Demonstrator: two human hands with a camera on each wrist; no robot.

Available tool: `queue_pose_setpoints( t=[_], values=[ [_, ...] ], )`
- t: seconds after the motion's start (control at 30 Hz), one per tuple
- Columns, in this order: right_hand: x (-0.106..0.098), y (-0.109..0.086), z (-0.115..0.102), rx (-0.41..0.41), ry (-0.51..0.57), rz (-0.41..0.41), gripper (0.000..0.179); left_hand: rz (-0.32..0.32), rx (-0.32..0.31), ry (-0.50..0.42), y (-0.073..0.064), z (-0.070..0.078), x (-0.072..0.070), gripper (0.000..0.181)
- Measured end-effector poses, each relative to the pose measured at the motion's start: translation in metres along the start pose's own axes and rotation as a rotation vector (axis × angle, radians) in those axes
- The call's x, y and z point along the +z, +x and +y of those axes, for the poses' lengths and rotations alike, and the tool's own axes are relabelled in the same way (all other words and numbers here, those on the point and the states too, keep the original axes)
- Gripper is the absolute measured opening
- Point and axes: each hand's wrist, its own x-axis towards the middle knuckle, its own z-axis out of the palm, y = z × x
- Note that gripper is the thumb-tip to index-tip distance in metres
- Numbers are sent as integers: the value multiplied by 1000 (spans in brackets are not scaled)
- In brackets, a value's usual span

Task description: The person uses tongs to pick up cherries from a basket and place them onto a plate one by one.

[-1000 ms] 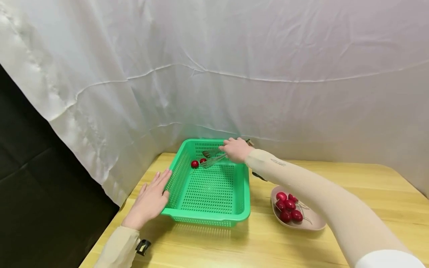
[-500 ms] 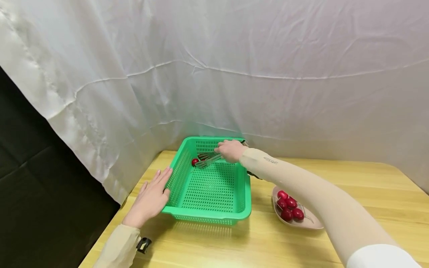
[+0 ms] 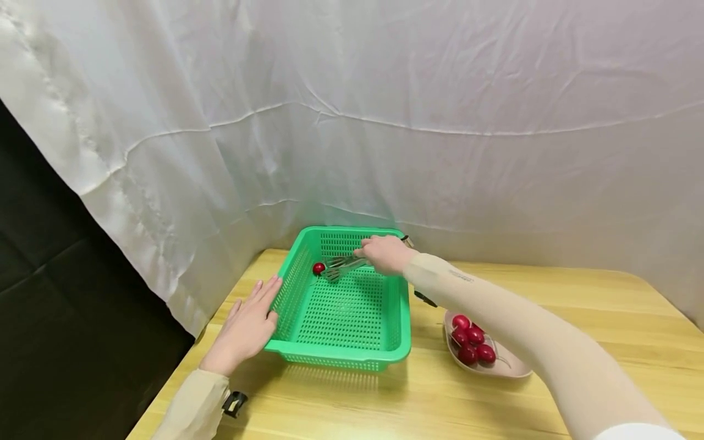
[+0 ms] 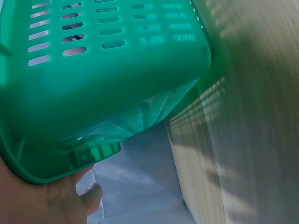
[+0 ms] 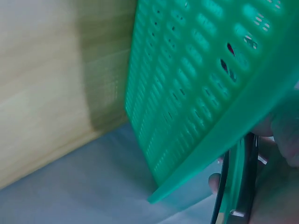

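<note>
My right hand [image 3: 385, 253] grips a pair of metal kitchen tongs [image 3: 342, 264] over the far right part of the green plastic basket [image 3: 343, 351]. The slotted tong heads reach down into the basket's far left corner, close together. A red cherry [image 3: 318, 268] lies just left of them; a second one is hidden behind the heads. Part of the tongs [image 5: 254, 172] shows beside the fingers in the right wrist view. My left hand [image 3: 250, 324] lies with fairly straight fingers on the basket's left rim. In the left wrist view the thumb [image 4: 92, 197] shows below the basket's rim.
A pink dish [image 3: 514, 363] with several stemmed cherries [image 3: 474, 336] stands to the right of the basket, partly under the right forearm. The wooden table [image 3: 594, 293] extends right. A white curtain [image 3: 385, 171] hangs behind and on the left, with black cloth [image 3: 66, 342] beyond.
The tong heads have drawn together and shifted slightly left and down, covering one of two cherries seen earlier in the corner. The left hand stays on the rim.
</note>
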Motion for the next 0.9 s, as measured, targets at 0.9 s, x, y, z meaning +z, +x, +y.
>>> queue_pose_setpoints(
  t=[0.9],
  values=[
    [2,-82,-1,-73,8,338,47,-10,-2,-11,0,-3,-2,63]
  ],
)
